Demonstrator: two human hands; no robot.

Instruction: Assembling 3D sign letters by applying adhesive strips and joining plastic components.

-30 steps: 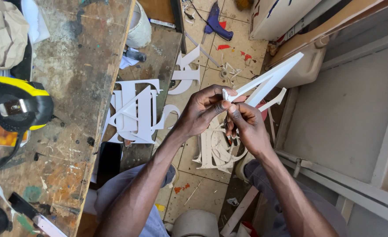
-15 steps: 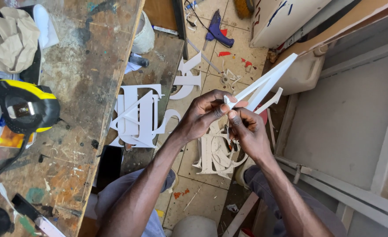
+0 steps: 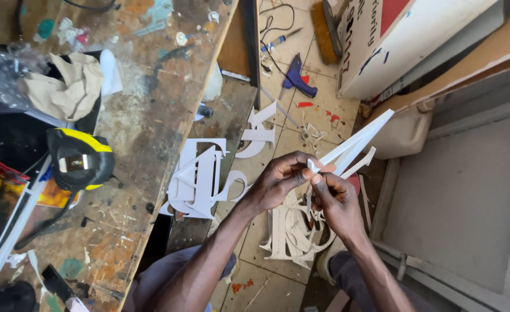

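**Both hands on a white cut-out beside the workbench**

We take the workbench (image 3: 151, 115) as landmark: a scarred, paint-stained wooden top filling the left of the view. Right of it, against the far wall, a large white box (image 3: 405, 40). On the bench, near its left edge, a crumpled tan cloth (image 3: 64, 86); just below that, a yellow-and-black tool (image 3: 79, 159). Off the bench's right edge, leaning low, a stack of white cut-out letters (image 3: 203, 179). Further right on the tiled floor, a blue glue gun (image 3: 295, 78). Right of the letters, held above the floor, a long white cut-out piece (image 3: 353, 144), pointed up and away from the bench. Our left hand (image 3: 281, 179) is closed on its lower end, fingers pinching; our right hand (image 3: 335, 202) is closed on it just below, thumb pressing the same end.
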